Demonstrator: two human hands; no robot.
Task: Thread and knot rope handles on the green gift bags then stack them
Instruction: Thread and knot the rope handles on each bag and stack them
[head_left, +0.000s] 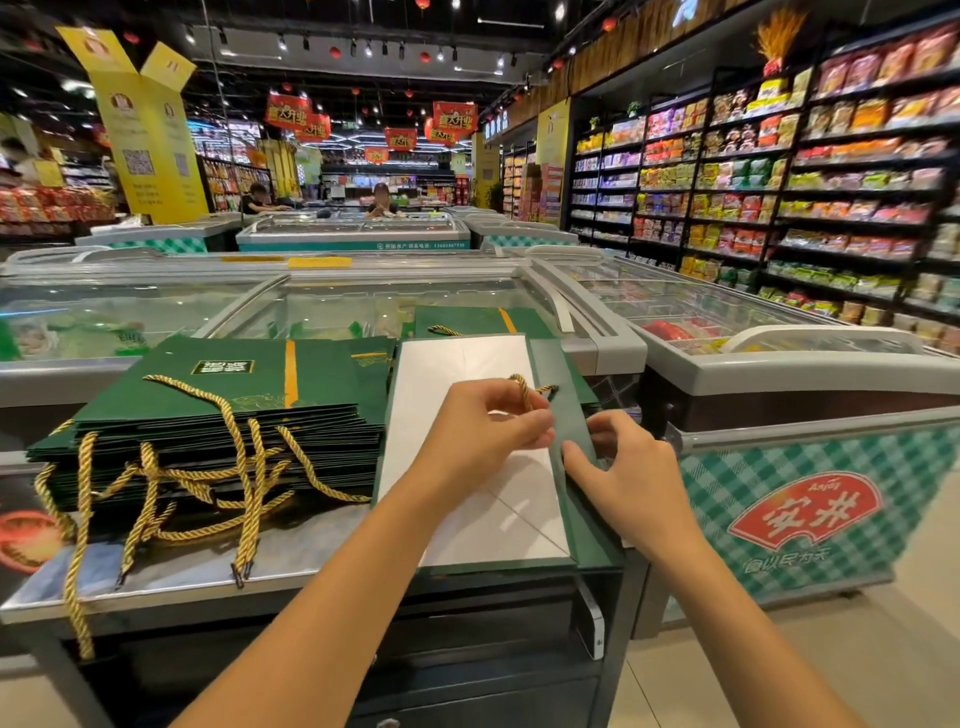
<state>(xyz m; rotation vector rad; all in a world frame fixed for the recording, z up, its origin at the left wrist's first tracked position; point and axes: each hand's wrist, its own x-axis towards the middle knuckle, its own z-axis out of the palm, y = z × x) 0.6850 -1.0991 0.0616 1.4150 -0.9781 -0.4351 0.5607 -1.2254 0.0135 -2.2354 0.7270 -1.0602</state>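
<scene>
A: Hands, state?
B: The left hand (488, 434) pinches the gold rope (521, 391) between thumb and fingertips, with the rope end looped just above. The right hand (631, 480) grips the bag's green right edge, thumb on top. The hands are close together; I cannot tell whether they touch.
A: Bag position?
B: The bag (511, 519) lies flat, white face up, on the grey counter (171, 582), just beside the stack (244, 400) of green bags on its left. The stack's gold handles (156, 467) spill over the counter's near edge. Another green bag (467, 318) lies beyond, on the freezer glass (332, 306).
</scene>
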